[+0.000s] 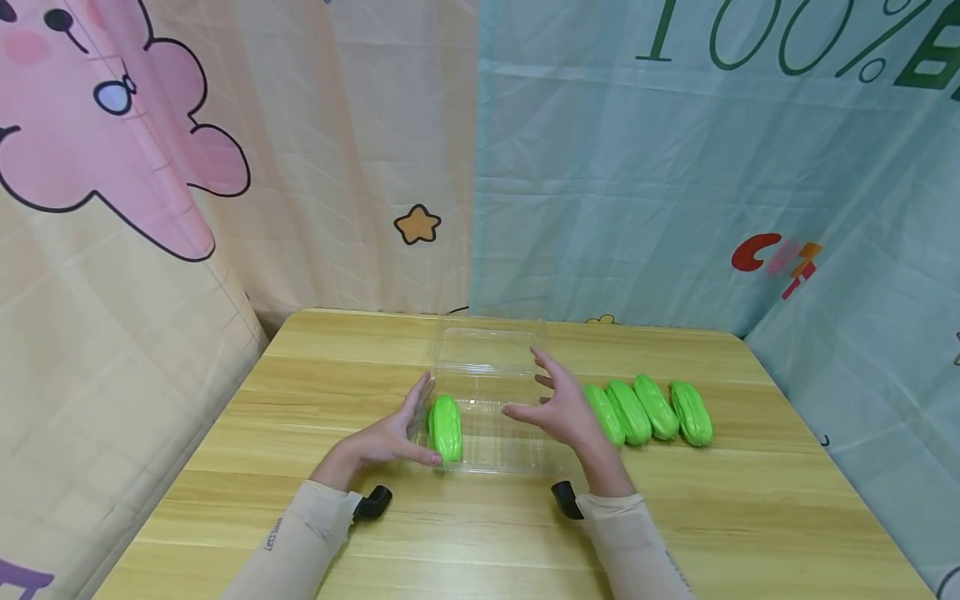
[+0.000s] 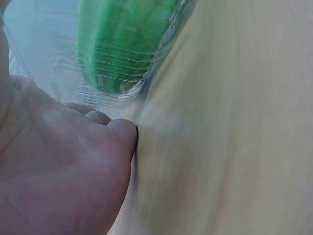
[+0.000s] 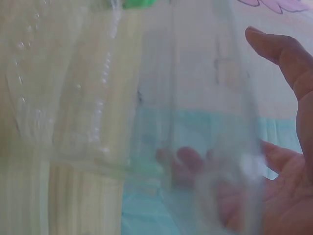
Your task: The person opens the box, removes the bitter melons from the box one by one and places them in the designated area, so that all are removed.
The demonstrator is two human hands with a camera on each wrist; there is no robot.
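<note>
A clear plastic clamshell box (image 1: pixel 498 446) lies on the table with its lid (image 1: pixel 491 348) tipped back. In its left end is one glossy green, ridged, cucumber-shaped vegetable (image 1: pixel 447 428), also seen through the box wall in the left wrist view. My left hand (image 1: pixel 390 433) is at the box's left side, fingers extended along the wall and thumb near the front corner. Over the right side of the box, my right hand (image 1: pixel 564 406) is spread, thumb apart from the fingers, holding nothing. In the right wrist view, clear plastic overlaps some of its fingers (image 3: pixel 188 159).
Several matching green vegetables (image 1: pixel 654 408) lie in a row right of the box, the leftmost partly behind my right hand. The wooden table (image 1: pixel 480 542) ends at the back against a printed curtain (image 1: pixel 600 208).
</note>
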